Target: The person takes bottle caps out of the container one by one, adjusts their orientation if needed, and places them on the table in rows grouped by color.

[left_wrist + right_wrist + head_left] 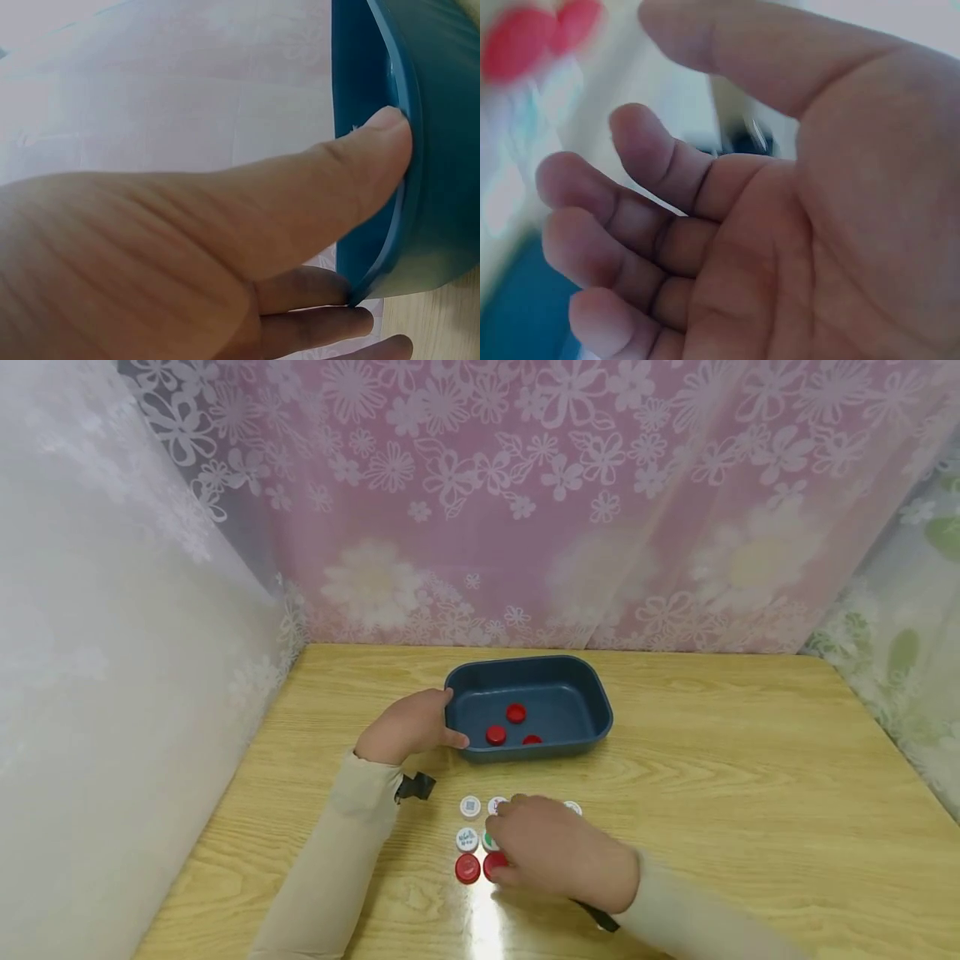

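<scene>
A dark blue rectangular plastic tub [537,752] stands on the wooden table with several red bottle caps [496,735] inside. My left hand [408,724] holds its left end, the thumb [386,142] over the rim and the other fingers farther along that end. In front of the tub lie white printed caps [467,839] in rows, with two red caps [467,868] nearest me. Over the right part of these rows hovers my right hand [558,847], hiding some caps. Its fingers [641,146] are loosely bent, and nothing shows between them and the thumb in the right wrist view.
A pink flowered curtain [480,527] hangs along the table's back edge. Pale sheets stand at the left [135,652] and right sides. Wooden tabletop [735,760] extends to the right of the tub. Both wrists carry black straps.
</scene>
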Available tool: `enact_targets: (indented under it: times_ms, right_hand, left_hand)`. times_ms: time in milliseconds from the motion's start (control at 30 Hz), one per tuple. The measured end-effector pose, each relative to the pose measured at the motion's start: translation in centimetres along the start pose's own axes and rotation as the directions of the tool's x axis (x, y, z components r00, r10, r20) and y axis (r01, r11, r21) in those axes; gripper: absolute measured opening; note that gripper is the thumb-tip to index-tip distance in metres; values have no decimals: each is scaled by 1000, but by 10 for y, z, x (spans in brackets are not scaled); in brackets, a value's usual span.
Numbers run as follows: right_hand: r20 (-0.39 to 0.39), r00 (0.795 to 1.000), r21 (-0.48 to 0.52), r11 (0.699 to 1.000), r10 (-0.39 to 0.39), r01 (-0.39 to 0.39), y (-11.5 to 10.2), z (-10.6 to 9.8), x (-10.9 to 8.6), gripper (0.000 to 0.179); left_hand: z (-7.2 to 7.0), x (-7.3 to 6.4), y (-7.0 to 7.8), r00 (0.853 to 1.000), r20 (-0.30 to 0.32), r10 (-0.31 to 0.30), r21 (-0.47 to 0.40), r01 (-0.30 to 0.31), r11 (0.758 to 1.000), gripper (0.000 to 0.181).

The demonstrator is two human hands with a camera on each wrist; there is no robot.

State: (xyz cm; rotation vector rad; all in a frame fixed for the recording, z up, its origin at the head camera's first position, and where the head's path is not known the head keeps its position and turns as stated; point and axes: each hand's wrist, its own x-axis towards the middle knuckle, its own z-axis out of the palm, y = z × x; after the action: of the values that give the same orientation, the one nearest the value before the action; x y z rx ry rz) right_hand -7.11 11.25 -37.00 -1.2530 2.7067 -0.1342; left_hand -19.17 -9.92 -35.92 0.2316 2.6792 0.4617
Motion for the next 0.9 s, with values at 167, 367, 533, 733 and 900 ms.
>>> enact_targets:
  times_ms: [167,367,533,733,900]
  right_hand:
    - [-151,982,86,992,109,-97,39,-39,-14,25]
    - [-338,911,235,959,236,-161,79,-51,-17,19]
    - [-319,889,346,913,329,-214,106,-40,-3,45]
    - [-326,890,334,919,319,-207,122,-28,14,57]
    - [-251,948,147,976,194,-161,128,-30,37,46]
  left_hand:
    - [-1,-1,1,1000,-6,11,5,-11,1000,94]
    - [-2,-1,-1,1000,0,25,-12,-25,1000,93]
    - [-1,0,-3,1000,-2,26,-32,-26,999,92]
    - [-1,1,-4,1000,-2,27,-27,-27,999,92]
    - [-1,0,-3,1000,-7,23,-34,-23,999,93]
